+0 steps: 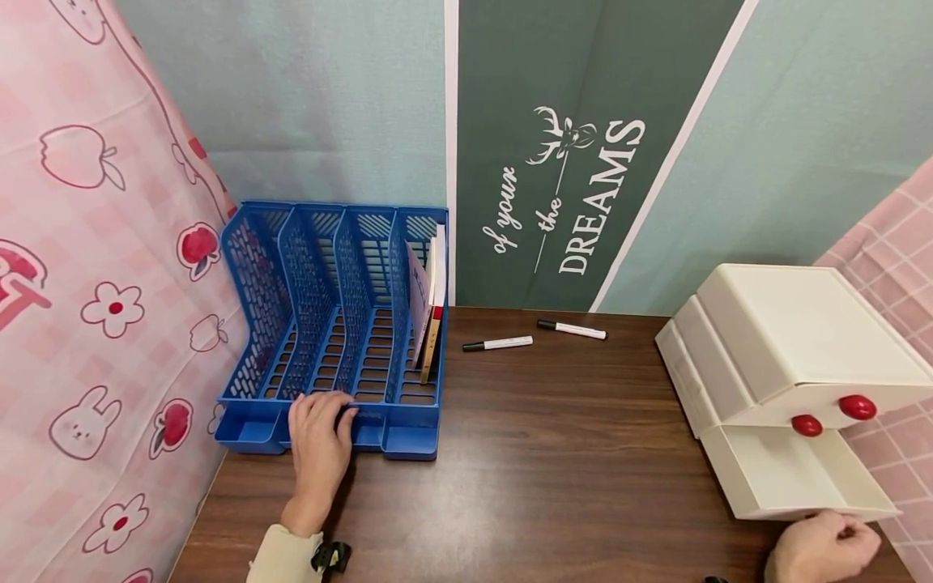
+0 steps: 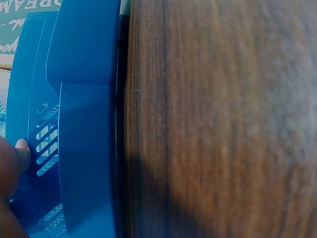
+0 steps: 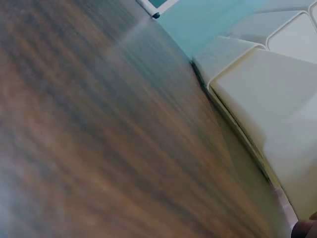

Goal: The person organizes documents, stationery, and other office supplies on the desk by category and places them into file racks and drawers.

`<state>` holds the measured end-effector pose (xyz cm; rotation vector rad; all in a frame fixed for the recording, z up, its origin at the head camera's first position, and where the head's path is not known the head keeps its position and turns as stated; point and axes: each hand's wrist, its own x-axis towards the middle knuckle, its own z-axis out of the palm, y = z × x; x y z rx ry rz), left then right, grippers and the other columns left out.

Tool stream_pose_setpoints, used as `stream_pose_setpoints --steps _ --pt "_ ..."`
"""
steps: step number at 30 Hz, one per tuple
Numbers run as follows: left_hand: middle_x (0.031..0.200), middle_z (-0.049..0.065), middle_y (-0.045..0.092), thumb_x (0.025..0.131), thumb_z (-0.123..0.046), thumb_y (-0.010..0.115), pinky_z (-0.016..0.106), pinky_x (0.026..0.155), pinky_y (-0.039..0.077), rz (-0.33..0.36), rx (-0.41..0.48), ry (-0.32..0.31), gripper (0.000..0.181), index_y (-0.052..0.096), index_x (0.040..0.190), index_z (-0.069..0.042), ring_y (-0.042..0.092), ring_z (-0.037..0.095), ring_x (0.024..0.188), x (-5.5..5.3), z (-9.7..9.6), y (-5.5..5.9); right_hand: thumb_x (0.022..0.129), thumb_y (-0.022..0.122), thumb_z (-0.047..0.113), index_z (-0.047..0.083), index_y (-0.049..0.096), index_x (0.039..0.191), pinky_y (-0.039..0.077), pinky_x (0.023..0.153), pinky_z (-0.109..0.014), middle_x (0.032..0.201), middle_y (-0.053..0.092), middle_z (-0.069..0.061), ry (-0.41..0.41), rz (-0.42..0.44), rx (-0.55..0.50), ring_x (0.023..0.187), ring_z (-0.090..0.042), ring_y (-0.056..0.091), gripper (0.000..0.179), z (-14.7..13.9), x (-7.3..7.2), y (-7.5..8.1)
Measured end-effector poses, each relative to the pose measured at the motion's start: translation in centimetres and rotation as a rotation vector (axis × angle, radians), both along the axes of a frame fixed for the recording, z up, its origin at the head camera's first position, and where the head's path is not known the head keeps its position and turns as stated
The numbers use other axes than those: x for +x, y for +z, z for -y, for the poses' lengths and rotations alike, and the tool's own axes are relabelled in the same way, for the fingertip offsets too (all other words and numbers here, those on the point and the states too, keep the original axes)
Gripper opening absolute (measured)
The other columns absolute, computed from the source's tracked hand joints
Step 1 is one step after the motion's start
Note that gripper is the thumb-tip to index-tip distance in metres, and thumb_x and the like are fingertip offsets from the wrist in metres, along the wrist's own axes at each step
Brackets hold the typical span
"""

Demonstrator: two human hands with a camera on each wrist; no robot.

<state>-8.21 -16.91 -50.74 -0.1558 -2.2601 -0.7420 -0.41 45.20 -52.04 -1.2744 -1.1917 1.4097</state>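
Observation:
A blue plastic file rack with upright dividers stands at the left in the head view. My left hand grips its front edge, fingers bent over the rim; in the left wrist view a fingertip lies against the blue plastic. At the right is a white drawer unit, its lowest drawer pulled out with a bare bottom showing. My right hand is at that drawer's front, fingers curled at its edge and hiding part of the front. In the right wrist view the drawer's side shows near the table.
Several thin books lean in the rack's rightmost slot. Two white markers with dark caps, one nearer and one farther, lie by the back wall. Red knobs stick out from the upper drawers. Patterned pink cloth hangs at the left.

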Motion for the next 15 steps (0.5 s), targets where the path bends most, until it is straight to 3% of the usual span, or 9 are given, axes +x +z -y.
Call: stream_pose_setpoints --steps 5,15 --pt "0.1 0.016 0.074 0.08 0.006 0.08 0.062 0.107 0.03 0.004 -0.001 0.002 0.017 0.073 0.094 -0.002 0.057 0.038 0.103 0.02 -0.02 -0.01 0.102 0.049 0.017 0.026 0.05 0.08 0.029 0.08 -0.014 0.088 0.048 0.015 -0.02 0.077 -0.041 0.089 0.0 0.044 0.023 -0.06 0.45 0.06" --pt "0.101 0.017 0.073 0.081 0.005 0.08 0.062 0.108 0.03 0.022 -0.004 0.007 0.017 0.073 0.095 -0.001 0.057 0.039 0.103 0.0 0.05 -0.03 0.101 0.051 0.025 0.035 0.051 0.081 0.029 0.078 -0.015 0.086 0.049 0.023 -0.013 0.229 -0.034 0.081 0.004 0.043 0.022 -0.13 1.0 -0.08"
